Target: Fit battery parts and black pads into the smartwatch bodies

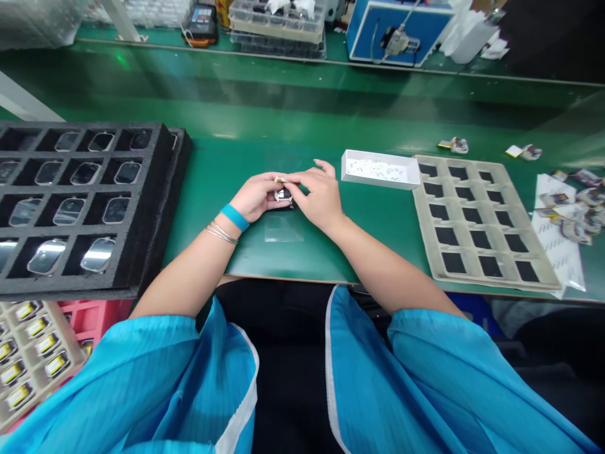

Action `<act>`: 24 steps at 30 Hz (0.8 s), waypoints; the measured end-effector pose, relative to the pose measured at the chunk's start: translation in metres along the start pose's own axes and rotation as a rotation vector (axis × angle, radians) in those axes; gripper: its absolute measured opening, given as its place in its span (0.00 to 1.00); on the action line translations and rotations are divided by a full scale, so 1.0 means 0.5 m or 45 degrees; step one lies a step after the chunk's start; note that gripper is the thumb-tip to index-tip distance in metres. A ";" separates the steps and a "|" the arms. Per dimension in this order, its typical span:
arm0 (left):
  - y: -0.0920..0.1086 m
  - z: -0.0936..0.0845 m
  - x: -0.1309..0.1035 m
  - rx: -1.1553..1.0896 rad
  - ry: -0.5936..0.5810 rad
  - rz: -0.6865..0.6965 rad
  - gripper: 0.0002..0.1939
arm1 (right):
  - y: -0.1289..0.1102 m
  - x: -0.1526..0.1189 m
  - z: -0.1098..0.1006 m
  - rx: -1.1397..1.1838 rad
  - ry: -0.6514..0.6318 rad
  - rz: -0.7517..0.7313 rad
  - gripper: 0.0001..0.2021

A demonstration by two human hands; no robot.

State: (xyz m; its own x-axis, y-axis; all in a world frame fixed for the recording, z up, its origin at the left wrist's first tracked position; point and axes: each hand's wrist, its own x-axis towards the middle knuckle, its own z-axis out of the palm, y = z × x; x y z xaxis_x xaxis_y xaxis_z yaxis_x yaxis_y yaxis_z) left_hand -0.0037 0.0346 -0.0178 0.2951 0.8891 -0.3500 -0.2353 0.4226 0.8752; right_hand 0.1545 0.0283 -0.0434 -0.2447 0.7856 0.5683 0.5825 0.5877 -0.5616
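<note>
My left hand [258,197] is closed around a small silver watch case [283,195] with a dark inside, held just above the green bench. At the top of the case, my right hand [319,194] pinches a small yellow-and-white part [280,180] between thumb and fingertips. Whether that part is joined to the case cannot be seen. A clear plastic film [283,228] lies on the bench below the hands. To the right of my right hand is a white box [378,181] holding many tiny dark pieces.
At the left, a black foam tray [123,252] holds several watch screens. A beige compartment tray [428,252] stands at the right, beside loose parts with yellow pieces [579,221]. Below left, another tray [35,350] carries several watch cases. A blue box [363,31] sits on the back shelf.
</note>
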 end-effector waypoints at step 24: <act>-0.001 -0.013 -0.009 -0.031 -0.167 0.243 0.26 | -0.001 -0.003 0.018 1.021 -0.178 0.568 0.27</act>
State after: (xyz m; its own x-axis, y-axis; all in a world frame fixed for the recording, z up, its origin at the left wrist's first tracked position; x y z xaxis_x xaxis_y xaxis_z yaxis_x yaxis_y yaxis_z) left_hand -0.0110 0.0317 -0.0187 0.3604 0.9236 -0.1310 -0.3205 0.2545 0.9124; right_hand 0.1476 0.0285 -0.0495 -0.2484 0.9568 0.1511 -0.0527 0.1424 -0.9884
